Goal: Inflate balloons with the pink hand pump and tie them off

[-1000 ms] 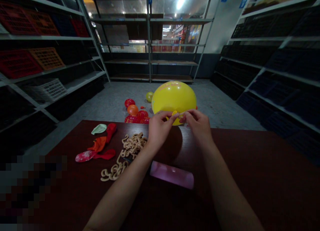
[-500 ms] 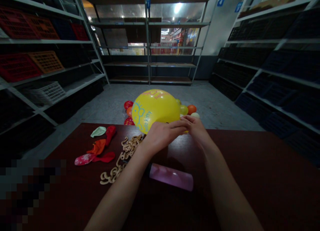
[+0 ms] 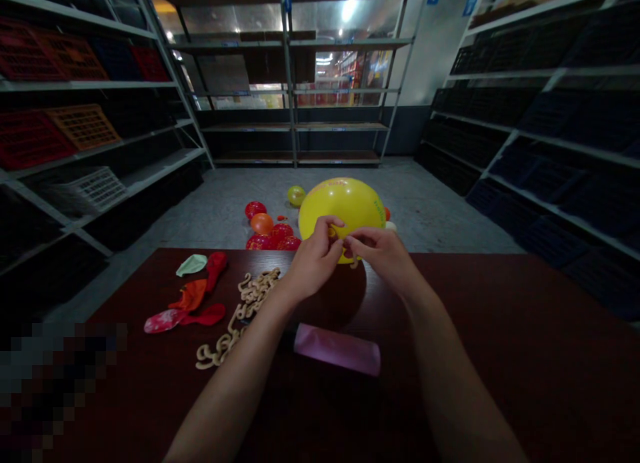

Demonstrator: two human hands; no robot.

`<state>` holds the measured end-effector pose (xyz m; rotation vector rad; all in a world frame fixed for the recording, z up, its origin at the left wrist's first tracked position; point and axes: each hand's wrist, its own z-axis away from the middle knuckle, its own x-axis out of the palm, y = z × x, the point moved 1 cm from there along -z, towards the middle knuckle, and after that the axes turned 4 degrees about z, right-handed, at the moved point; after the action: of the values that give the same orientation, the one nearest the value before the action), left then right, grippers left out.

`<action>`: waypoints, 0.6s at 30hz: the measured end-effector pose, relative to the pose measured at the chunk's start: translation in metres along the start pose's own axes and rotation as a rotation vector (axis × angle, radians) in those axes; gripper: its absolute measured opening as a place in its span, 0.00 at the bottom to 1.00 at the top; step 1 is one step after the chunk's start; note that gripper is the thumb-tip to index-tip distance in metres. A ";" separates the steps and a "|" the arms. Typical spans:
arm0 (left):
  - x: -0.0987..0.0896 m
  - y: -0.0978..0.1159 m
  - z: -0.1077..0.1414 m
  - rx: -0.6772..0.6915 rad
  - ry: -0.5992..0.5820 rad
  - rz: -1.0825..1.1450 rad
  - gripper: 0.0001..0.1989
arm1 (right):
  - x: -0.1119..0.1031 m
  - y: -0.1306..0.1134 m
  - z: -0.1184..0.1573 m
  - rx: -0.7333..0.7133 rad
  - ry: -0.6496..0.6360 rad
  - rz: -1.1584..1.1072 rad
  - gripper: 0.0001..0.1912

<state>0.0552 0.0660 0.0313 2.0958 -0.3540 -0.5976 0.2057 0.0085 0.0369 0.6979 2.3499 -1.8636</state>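
Note:
A large inflated yellow balloon (image 3: 345, 203) with printed lettering is above the table's far edge. My left hand (image 3: 320, 249) pinches at the balloon's neck, thumb and forefinger together. Close beside it, the fingers of my right hand (image 3: 375, 249) are closed on a small tan curled strip (image 3: 354, 260) that hangs beneath them. Left of my forearm lies a pile of similar tan curled strips (image 3: 257, 289). A pink cylinder (image 3: 337, 349) rests on the table between my forearms.
Flat balloons, pale green (image 3: 191, 265), red (image 3: 215, 269), orange (image 3: 193, 294) and pink (image 3: 164, 321), lie at the left of the dark table (image 3: 480, 329). Inflated balloons (image 3: 261, 224) are on the floor beyond. Shelves (image 3: 295, 126) with crates (image 3: 83, 126) surround the floor.
The yellow balloon has shifted right and turned, uncovering more floor balloons on the left. My hands have moved from overlapping to side by side, and the tan strip now shows.

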 end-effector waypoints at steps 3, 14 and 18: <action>-0.002 -0.001 -0.001 0.065 -0.073 -0.093 0.11 | 0.000 -0.002 0.000 -0.028 0.012 0.049 0.15; -0.008 0.001 -0.003 0.054 0.002 -0.170 0.02 | 0.001 0.005 -0.002 0.087 0.086 -0.196 0.21; -0.011 0.007 -0.004 0.043 -0.002 -0.025 0.04 | 0.000 0.006 -0.003 0.065 0.064 -0.211 0.20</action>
<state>0.0482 0.0699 0.0423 2.1438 -0.3444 -0.6118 0.2086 0.0124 0.0326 0.5406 2.5002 -2.0374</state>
